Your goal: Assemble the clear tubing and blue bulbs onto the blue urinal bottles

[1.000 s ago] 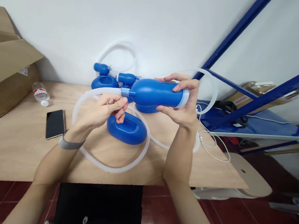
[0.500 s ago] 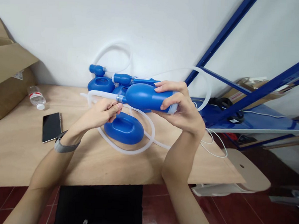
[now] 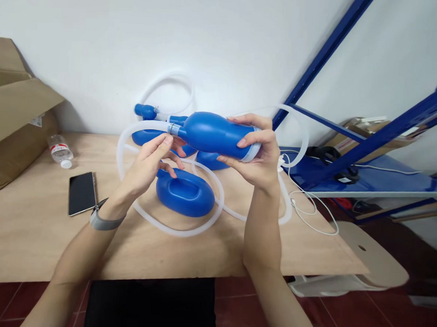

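Observation:
My right hand (image 3: 258, 156) grips the wide end of a blue bottle-shaped container (image 3: 213, 133), held sideways above the table. At its narrow neck a translucent white tube (image 3: 179, 227) joins it and loops down over the table. My left hand (image 3: 150, 164) is at that neck, fingers loosely spread, fingertips touching the tube joint. Under my hands a blue oval funnel piece (image 3: 185, 193) lies on the wooden table (image 3: 32, 231).
More blue containers with tubes (image 3: 147, 112) stand by the wall. A phone (image 3: 82, 193), a small plastic bottle (image 3: 61, 151) and a cardboard box (image 3: 10, 116) lie left. Blue metal shelving (image 3: 353, 147) and white cables (image 3: 312, 208) are right.
My left hand has loosened its pinch on the tube end and its fingers have spread. The container has tilted, neck slightly higher, and the tube loop has shifted.

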A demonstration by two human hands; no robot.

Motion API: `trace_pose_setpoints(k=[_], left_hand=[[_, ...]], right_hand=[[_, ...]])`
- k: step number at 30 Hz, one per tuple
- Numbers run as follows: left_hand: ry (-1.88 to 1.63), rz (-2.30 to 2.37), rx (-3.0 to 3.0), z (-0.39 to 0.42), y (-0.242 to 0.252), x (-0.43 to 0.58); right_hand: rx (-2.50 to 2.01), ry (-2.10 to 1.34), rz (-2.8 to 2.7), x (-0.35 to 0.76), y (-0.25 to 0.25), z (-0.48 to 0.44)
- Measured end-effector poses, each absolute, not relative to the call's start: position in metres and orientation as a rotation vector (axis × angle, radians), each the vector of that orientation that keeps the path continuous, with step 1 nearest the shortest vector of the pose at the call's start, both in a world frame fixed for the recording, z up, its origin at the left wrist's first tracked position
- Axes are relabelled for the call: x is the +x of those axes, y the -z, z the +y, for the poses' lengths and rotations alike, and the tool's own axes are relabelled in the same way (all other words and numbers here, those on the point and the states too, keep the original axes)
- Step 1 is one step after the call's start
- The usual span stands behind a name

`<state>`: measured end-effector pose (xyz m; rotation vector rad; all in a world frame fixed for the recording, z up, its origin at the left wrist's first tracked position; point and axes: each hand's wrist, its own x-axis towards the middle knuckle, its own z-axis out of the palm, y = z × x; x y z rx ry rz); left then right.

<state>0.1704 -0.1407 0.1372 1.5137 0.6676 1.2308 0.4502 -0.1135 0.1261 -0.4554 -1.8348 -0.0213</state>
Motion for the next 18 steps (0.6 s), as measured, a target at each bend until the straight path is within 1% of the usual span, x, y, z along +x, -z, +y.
trace_pose_setpoints(k=[2, 6, 10, 12, 13, 15, 18], left_hand=[[-1.224, 0.685, 1.532, -0.140, -0.138, 0.168], [-1.249, 0.822, 1.689, -0.141, -0.139, 0.161], [-1.656, 1.191, 2.056, -0.148, -0.144, 0.151], [-1.744, 1.255, 2.259, -0.149, -0.148, 0.145], [-1.688, 1.239, 2.359, -0.149, -0.150, 0.142], [-1.441, 1.170, 2.494, -0.146, -0.153, 0.137], [-1.097, 1.123, 2.507, -0.137, -0.152, 0.134]], right_hand=[[-0.507, 0.009, -1.841, 0.451, -0.126, -0.114], [-0.409, 0.064, -1.848, 0.450, -0.129, -0.118], [-0.482, 0.029, -1.851, 0.447, -0.131, -0.122], [-0.534, -0.020, -1.870, 0.445, -0.131, -0.123], [-0.539, -0.039, -1.882, 0.444, -0.130, -0.123], [-0.527, -0.070, -1.891, 0.441, -0.129, -0.122], [-0.565, -0.091, -1.876, 0.442, -0.125, -0.116]])
